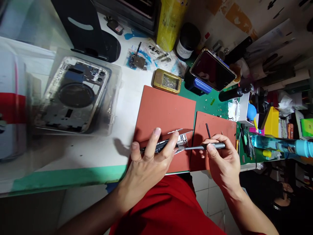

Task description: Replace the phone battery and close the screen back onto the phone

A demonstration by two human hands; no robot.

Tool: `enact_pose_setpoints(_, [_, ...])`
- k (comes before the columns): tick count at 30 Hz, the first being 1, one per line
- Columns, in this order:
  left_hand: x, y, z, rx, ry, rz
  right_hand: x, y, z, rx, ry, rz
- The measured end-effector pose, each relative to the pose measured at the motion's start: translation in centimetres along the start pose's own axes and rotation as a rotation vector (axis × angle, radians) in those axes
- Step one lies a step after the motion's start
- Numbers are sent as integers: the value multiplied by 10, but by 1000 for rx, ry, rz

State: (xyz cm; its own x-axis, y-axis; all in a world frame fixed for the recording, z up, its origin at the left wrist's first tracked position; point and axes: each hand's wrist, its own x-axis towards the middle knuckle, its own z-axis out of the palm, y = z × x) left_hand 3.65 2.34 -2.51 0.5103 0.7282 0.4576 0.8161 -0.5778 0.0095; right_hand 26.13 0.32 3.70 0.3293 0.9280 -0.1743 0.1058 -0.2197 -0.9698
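Note:
In the head view an opened phone is tilted above the reddish-brown mat, its inner parts showing and a thin panel raised along its far side. My left hand reaches over the phone and holds it, fingers spaced along it; the hand covers much of its near side. My right hand grips a slim grey screwdriver between thumb and fingers. The driver's shaft points left, and its tip meets the phone's right end near my left fingers. A thin black tool stands out behind my right hand.
A second reddish mat lies on a green mat. Around them are a small gold tin, a propped phone, a blue bottle, and a clear box with a phone housing.

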Motion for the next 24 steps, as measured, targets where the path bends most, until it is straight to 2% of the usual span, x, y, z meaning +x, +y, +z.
enact_pose_setpoints(5, [-2, 0, 1, -22, 3, -8, -1, 10, 3, 14, -21, 59])
enact_pose_setpoints(24, [-5, 0, 4, -74, 23, -14, -2, 10, -1, -14, -29, 59])
